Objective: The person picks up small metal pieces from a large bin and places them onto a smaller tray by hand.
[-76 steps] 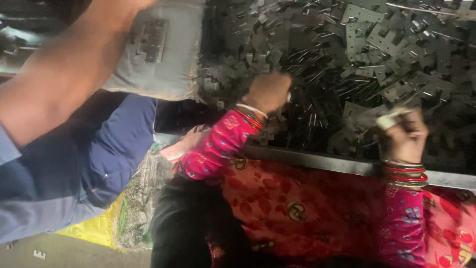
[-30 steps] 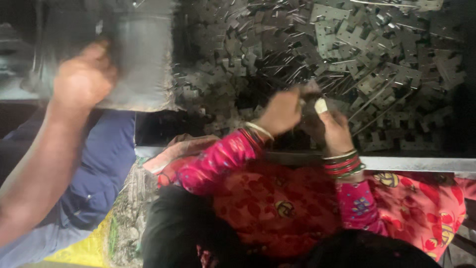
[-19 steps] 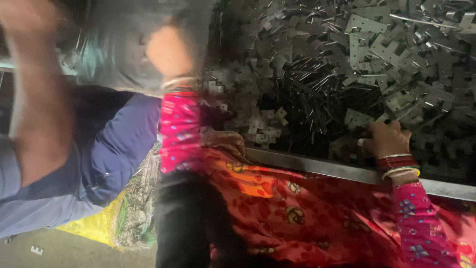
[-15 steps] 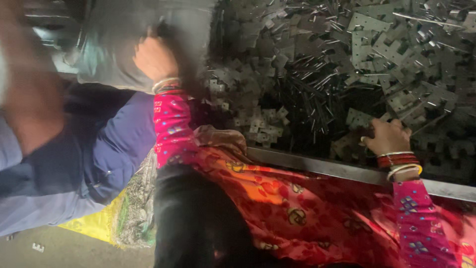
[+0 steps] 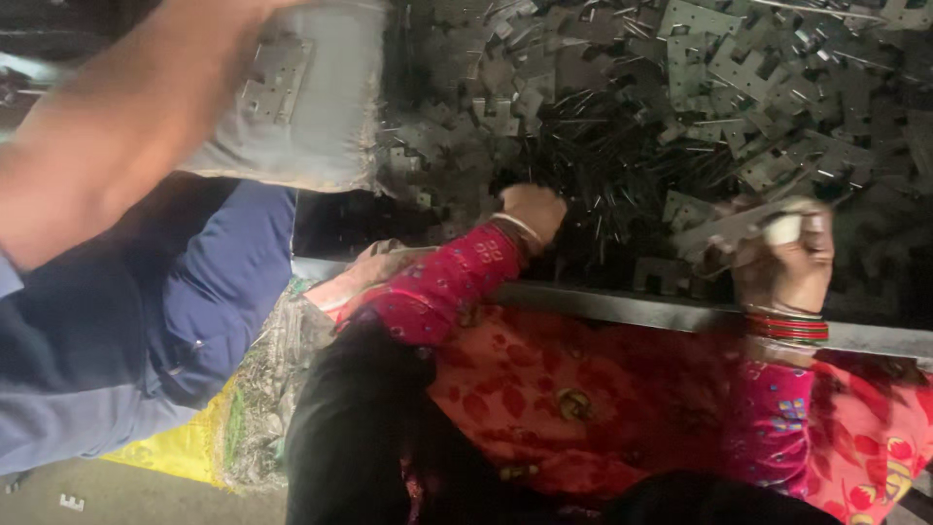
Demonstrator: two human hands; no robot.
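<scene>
A dark heap of stamped metal plates and thin metal rods fills the tray ahead of me. My left hand, in a pink sleeve with a bangle, rests knuckles-up in the rods, its fingers curled down out of sight. My right hand, with red bangles and a white-taped finger, grips a flat metal plate just above the tray's metal front edge.
A co-worker in blue clothes is at my left. Their bare forearm crosses the upper left to a grey sack holding metal plates. My red patterned garment and a yellow sack lie below.
My left hand left the grey sack and came back to the rods in the middle. My right hand rose with a plate in it. The co-worker's arm swung across the upper left.
</scene>
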